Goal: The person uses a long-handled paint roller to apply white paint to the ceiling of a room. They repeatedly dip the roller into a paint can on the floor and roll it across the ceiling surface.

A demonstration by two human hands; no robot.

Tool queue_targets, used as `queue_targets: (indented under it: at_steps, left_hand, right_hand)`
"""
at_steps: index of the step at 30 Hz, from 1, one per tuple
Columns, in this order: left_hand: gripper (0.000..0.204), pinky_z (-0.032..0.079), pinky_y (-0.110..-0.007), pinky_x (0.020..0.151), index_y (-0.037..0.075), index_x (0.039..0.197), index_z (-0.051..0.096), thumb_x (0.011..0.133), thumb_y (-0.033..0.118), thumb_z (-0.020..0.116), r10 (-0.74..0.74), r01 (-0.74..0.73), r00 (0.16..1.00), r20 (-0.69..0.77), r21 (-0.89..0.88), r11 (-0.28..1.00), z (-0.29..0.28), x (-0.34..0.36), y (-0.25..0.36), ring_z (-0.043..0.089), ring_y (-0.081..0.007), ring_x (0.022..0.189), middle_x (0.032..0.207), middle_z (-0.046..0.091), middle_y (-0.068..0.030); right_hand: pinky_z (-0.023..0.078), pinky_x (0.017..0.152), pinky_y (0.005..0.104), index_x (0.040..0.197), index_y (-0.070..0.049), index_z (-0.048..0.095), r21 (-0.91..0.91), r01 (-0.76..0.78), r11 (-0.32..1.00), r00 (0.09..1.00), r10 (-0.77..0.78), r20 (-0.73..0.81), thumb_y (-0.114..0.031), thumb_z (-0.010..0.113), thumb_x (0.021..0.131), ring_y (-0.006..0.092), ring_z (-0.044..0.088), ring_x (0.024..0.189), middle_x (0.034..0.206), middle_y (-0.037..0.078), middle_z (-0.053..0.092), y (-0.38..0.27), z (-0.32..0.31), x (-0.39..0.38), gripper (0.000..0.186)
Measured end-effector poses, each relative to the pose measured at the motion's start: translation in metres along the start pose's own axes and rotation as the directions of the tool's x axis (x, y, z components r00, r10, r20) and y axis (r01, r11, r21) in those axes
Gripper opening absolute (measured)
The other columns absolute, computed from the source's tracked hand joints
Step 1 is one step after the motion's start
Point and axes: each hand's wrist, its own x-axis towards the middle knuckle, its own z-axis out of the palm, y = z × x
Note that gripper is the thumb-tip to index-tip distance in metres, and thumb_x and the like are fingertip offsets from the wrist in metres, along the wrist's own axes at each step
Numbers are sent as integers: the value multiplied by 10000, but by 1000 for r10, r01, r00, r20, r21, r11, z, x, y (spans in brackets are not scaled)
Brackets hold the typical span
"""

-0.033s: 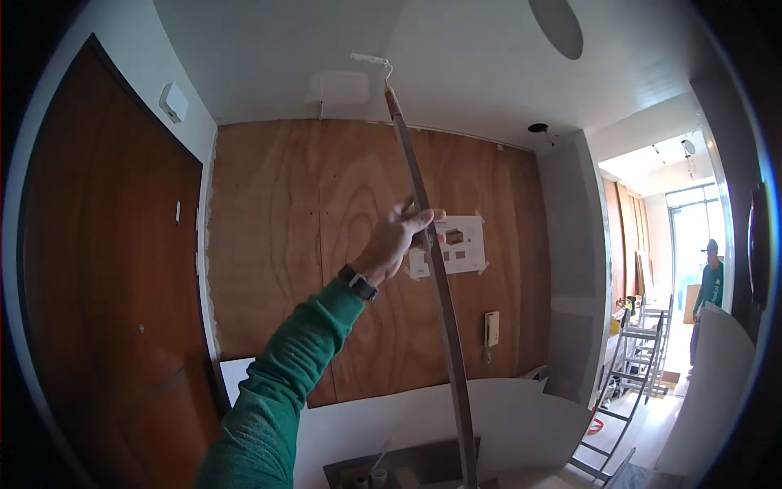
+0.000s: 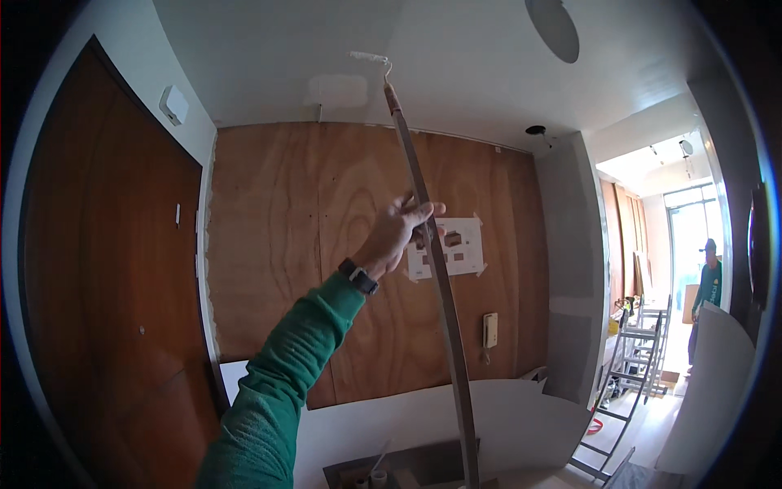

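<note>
My left hand [image 2: 406,226], with a green sleeve and a dark wristwatch [image 2: 358,276] behind it, is closed around a long, square-edged pole [image 2: 440,281]. Thumb and fingers wrap the pole at about mid-height. A small paint roller [image 2: 368,57] with a white sleeve is fixed to its top, up by the grey-white ceiling [image 2: 456,73]. Left of the roller's frame, a paler rectangular patch [image 2: 338,90] marks the ceiling. The pole's lower end runs out of the picture at the bottom. My right hand is not in view.
Beyond the pole stands a plywood wall [image 2: 269,244] with a taped paper sheet [image 2: 464,248] and an intercom handset [image 2: 489,330]. A brown door [image 2: 114,269] is at left. Through the opening at right are a stepladder [image 2: 635,367] and another person [image 2: 707,285].
The view has shifted very slightly. The roller shows marginally farther from the pale ceiling patch, and my left hand keeps the same grip on the pole.
</note>
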Motion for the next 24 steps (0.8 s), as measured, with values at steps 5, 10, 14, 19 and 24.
queue_targets:
  at_steps: [5, 10, 14, 19, 24]
  left_hand:
    - [264, 577, -327, 749, 29, 1261, 578, 1058, 193, 541, 77, -80, 995, 59, 60, 995, 34, 37, 56, 738, -226, 909, 1190, 700, -115]
    - [249, 555, -320, 714, 45, 1225, 592, 1058, 225, 547, 145, -148, 985, 98, 19, 989, 57, 41, 102, 738, -217, 903, 1152, 704, -103]
    - [238, 533, -308, 681, 55, 1192, 598, 1061, 248, 550, 198, -199, 972, 129, -10, 980, 76, 52, 123, 739, -214, 888, 1109, 709, -94]
    - [225, 599, -344, 684, 57, 1165, 592, 1066, 253, 542, 207, -201, 966, 152, -49, 978, 96, 51, 137, 750, -238, 865, 1080, 707, -95]
    - [223, 647, -373, 700, 46, 1157, 581, 1064, 246, 545, 240, -233, 957, 161, -64, 970, 104, 50, 139, 756, -267, 853, 1059, 703, -100]
  right_hand:
    - [499, 638, 360, 1272, -60, 599, 24, 82, 996, 988, -78, -134, -177, 680, 978, 198, 585, 705, 811, 111, 613, 17, -5, -34, 327]
    - [480, 621, 351, 1274, -67, 596, -158, 278, 948, 881, -317, -352, -173, 677, 989, 189, 552, 674, 775, 98, 576, -66, -37, -58, 315]
    - [480, 636, 361, 1261, -67, 610, -174, 266, 948, 854, -315, -413, -199, 679, 991, 202, 554, 684, 775, 114, 571, -111, -59, -80, 308]
    - [499, 666, 387, 1266, -62, 618, -210, 3, 978, 891, -98, -442, -328, 654, 1009, 226, 575, 718, 811, 128, 597, -114, -74, -94, 372]
    - [513, 698, 387, 1303, -65, 603, -164, -34, 986, 878, -49, -476, -369, 636, 1017, 234, 605, 763, 860, 146, 626, -119, -76, -96, 419]
